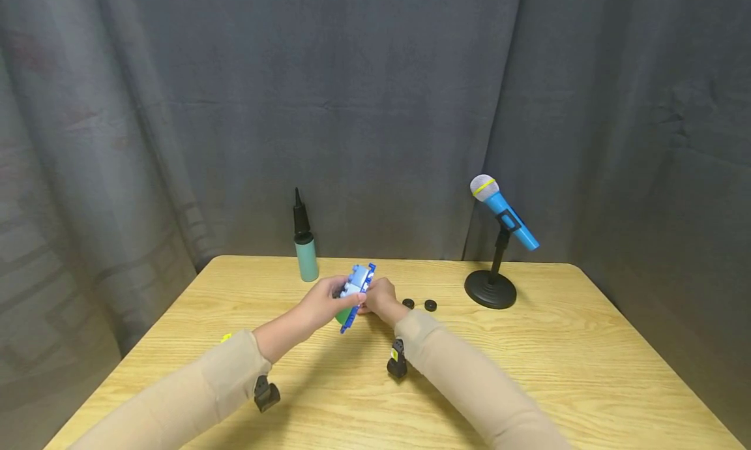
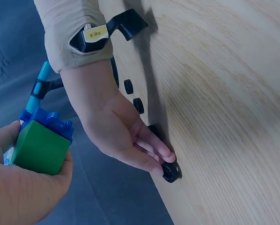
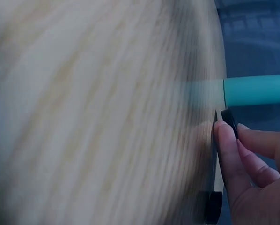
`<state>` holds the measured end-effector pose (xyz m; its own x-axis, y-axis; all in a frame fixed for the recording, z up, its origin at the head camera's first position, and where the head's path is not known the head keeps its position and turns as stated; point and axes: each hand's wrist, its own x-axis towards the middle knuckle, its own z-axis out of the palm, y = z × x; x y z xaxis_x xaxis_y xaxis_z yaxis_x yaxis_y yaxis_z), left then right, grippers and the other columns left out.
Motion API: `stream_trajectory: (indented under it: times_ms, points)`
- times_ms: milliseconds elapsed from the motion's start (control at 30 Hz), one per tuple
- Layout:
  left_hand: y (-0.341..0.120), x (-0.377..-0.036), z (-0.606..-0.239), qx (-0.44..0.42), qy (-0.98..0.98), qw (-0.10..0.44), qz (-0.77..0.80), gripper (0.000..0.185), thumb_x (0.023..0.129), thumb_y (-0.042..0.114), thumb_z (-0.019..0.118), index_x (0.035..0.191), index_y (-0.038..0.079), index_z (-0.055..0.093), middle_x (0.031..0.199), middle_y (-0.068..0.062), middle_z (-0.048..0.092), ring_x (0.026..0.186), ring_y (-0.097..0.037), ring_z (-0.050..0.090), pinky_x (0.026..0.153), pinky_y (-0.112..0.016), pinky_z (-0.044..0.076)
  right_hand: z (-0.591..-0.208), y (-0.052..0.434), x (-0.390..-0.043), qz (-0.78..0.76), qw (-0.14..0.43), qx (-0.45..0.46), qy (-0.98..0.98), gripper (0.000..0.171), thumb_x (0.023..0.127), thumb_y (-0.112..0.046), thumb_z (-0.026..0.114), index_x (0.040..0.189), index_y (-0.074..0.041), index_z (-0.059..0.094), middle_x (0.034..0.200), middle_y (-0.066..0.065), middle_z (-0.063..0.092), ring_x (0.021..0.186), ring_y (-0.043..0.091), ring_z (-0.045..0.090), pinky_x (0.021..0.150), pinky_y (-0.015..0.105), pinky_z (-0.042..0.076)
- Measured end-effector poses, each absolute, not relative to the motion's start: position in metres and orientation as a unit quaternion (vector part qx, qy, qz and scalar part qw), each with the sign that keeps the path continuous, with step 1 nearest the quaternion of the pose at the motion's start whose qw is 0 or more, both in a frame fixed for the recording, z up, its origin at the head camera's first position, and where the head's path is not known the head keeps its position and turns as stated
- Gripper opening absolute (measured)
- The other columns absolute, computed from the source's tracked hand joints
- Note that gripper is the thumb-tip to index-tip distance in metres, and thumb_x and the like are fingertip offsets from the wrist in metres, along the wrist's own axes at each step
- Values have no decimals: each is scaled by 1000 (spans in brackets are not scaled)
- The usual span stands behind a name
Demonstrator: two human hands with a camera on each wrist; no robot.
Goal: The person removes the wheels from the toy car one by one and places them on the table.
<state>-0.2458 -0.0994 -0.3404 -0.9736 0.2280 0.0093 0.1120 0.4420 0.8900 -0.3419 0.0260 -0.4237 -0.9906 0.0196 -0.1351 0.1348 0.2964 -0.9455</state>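
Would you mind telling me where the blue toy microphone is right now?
In the head view, the blue toy microphone sits tilted on its black stand at the table's far right, to the right of two small black wheels and the right hand.

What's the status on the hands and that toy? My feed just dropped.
Left hand grips blue-and-green block toy, lifted off wooden table. Right hand pinches small black wheel on the table. Two more black wheels beside; nothing blocking.

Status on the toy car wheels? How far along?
Early. The left hand grips the block car, lifted off the table; no wheel on it that I can see. The right hand pinches one wheel at the tabletop. Two wheels lie loose beside it, untouched.
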Motion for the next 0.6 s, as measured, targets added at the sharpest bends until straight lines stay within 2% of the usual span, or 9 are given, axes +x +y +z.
stream_trajectory:
  times_ms: [233, 367, 433, 533, 567, 600]
  points:
    - [-100, -246, -341, 99, 852, 49, 512, 55, 93, 23, 67, 136, -7, 49, 132, -20, 59, 123, -29, 56, 101, -45, 47, -422, 21, -342, -537, 21, 48, 842, 4, 81, 11, 65, 83, 10, 63, 63, 14, 61, 42, 12, 55, 46, 24, 54]
    - [-101, -246, -341, 92, 853, 53, 510, 58, 93, 25, 66, 138, -7, 47, 135, -20, 56, 125, -30, 54, 102, -46, 46, -418, 20, -340, -510, 6, 41, 859, 7, 80, 14, 61, 84, 9, 60, 62, 11, 56, 42, 13, 54, 44, 25, 53]
    - [-101, -247, -342, 91, 852, 57, 512, 59, 93, 25, 66, 138, -7, 46, 135, -20, 56, 125, -31, 54, 102, -46, 46, -416, 20, -341, -500, 10, 46, 865, 8, 80, 14, 61, 86, 9, 60, 66, 13, 58, 45, 17, 58, 46, 28, 55]
    - [-100, -247, -342, 93, 851, 57, 514, 57, 93, 24, 67, 136, -7, 48, 131, -20, 59, 121, -29, 58, 100, -45, 48, -414, 22, -349, -461, 23, 60, 885, 12, 79, 11, 65, 91, 11, 62, 77, 19, 65, 59, 25, 66, 55, 33, 58]
    - [-100, -247, -342, 94, 850, 57, 514, 55, 93, 24, 67, 135, -7, 49, 129, -19, 61, 118, -28, 59, 99, -44, 49, -429, 25, -364, -442, 2, 42, 896, 12, 78, 5, 67, 88, 10, 63, 77, 18, 65, 60, 23, 65, 55, 31, 57]
    - [-99, -247, -342, 97, 850, 56, 515, 53, 93, 23, 66, 134, -7, 51, 127, -18, 62, 116, -27, 60, 98, -44, 50, -448, 27, -386, -412, -2, 43, 910, 15, 79, 0, 69, 90, 9, 64, 81, 18, 66, 66, 24, 66, 60, 32, 58]
